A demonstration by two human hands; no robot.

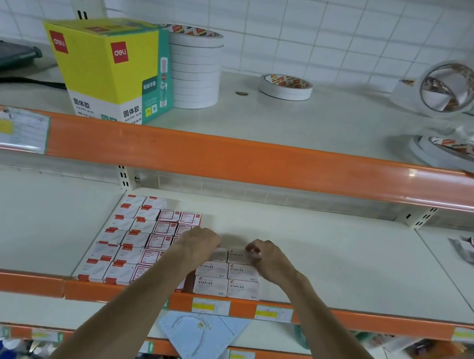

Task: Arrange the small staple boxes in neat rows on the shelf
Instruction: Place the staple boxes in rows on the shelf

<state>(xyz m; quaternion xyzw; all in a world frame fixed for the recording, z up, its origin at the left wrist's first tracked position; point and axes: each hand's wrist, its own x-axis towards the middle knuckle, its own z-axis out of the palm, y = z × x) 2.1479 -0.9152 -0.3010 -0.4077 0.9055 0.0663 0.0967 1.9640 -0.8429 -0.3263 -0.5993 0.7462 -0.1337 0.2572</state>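
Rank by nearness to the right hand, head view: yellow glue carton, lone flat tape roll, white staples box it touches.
1. White staples box, touched by the right hand.
2. Lone flat tape roll, upper shelf, above.
3. Yellow glue carton, upper shelf, far left.

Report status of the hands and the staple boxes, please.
Left hand covers left rear staple box, grip hidden. Right hand curled on right rear box. Front rows neat. Nothing in the way.

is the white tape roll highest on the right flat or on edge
On edge: the white tape roll faces the camera, hollow core showing.
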